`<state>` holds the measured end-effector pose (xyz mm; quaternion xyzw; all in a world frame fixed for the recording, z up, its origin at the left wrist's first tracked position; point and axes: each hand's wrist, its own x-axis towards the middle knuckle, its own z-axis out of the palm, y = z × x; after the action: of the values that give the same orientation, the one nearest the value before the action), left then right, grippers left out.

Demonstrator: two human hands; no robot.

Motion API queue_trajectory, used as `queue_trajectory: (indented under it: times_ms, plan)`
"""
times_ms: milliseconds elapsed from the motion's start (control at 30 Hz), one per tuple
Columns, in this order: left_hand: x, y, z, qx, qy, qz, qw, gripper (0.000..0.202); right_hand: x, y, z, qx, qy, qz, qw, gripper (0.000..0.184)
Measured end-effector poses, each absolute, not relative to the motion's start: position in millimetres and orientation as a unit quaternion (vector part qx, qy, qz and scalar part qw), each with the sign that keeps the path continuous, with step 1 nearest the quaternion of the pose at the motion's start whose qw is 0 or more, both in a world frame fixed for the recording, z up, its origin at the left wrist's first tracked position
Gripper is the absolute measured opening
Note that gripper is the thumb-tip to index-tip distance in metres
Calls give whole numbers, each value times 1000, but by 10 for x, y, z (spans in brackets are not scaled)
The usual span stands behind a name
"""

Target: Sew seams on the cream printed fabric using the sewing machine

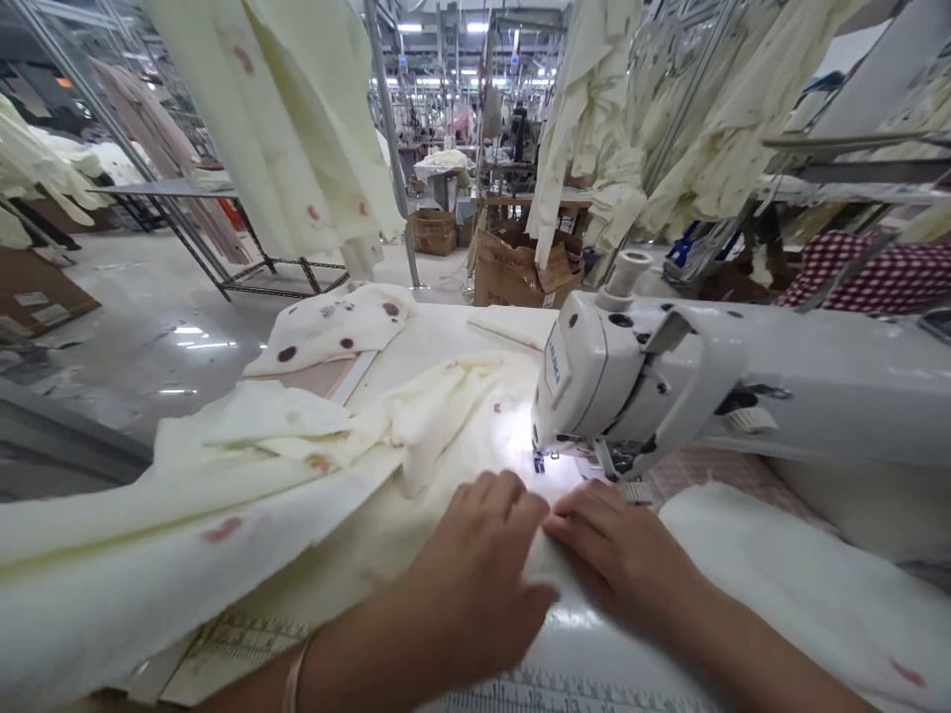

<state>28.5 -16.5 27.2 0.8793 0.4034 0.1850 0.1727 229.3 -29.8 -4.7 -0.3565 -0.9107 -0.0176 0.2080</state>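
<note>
Cream fabric with reddish spots lies bunched across the sewing table and runs to the lit needle area. A white sewing machine stands over it, its presser foot just ahead of my fingers. My left hand presses on the cloth with curled fingers, its thumb held apart; the fingertips are hidden. Beside it, my right hand pinches the cloth edge in front of the foot, its fingertips close to those of my left hand.
A spotted white cloth piece lies at the table's far left. Another cream piece is at the right. Ruler markings line the front edge. Cream garment pieces hang ahead, with a cardboard box behind the table.
</note>
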Motion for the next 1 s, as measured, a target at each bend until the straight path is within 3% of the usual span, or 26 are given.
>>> queue_trajectory:
  times_ms: [67,367,733,1000]
  plan:
    - [224,-377,228,890,383,179,171,32,2281,-324,-49,-362,-910,3,200,21]
    - [180,-256,55,907,356,216,69,10,2194,-416,-1,-390,-893,31,221,9]
    - [162,-240,-114,921,310,236,-21,13,2181,-382,14,-303,-917,-63,250,10]
    - [270,-362,87,904,366,197,98,18,2192,-434,38,-342,-927,3,157,18]
